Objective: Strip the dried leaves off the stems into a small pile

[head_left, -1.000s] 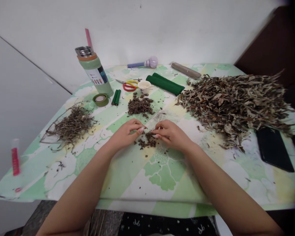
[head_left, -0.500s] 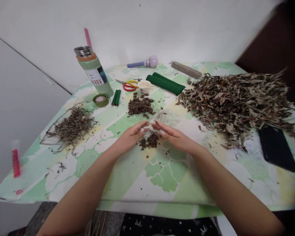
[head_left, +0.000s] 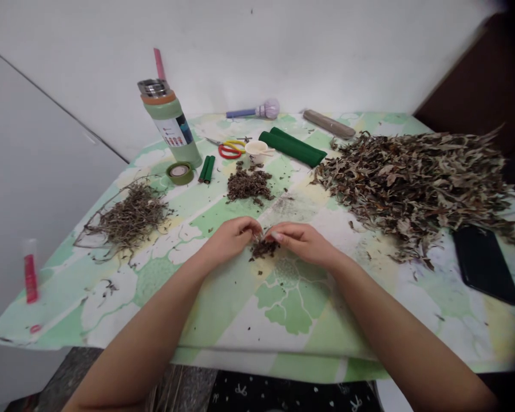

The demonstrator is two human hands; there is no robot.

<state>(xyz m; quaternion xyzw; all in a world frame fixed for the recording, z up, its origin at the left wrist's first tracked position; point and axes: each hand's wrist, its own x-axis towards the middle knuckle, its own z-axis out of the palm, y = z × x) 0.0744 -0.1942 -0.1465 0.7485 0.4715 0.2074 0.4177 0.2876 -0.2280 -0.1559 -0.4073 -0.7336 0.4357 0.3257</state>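
My left hand (head_left: 233, 239) and my right hand (head_left: 304, 243) meet at a small pile of crumbled dried leaves (head_left: 263, 249) on the tablecloth. The fingers of both are curled in and pressed together at the pile's far edge, closed on some of the brown crumbs. My fingertips hide part of the pile. Just beyond lies a larger heap of dark crumbs (head_left: 249, 185). A white paper cup (head_left: 254, 150) with a pale stick across its rim stands behind that heap.
Dried leaves (head_left: 416, 183) lie heaped on the right beside a black phone (head_left: 484, 263). Leftward are dry stems (head_left: 133, 214), green tape (head_left: 180, 173), a tall bottle (head_left: 175, 131) and two short green rolls (head_left: 206, 169). Scissors (head_left: 229, 149) and green sheets (head_left: 292, 146) lie farther back.
Both hands have come down onto the small pile. Their fingers, stretched and apart before, are now curled together around crumbs. The whole view has shifted slightly.
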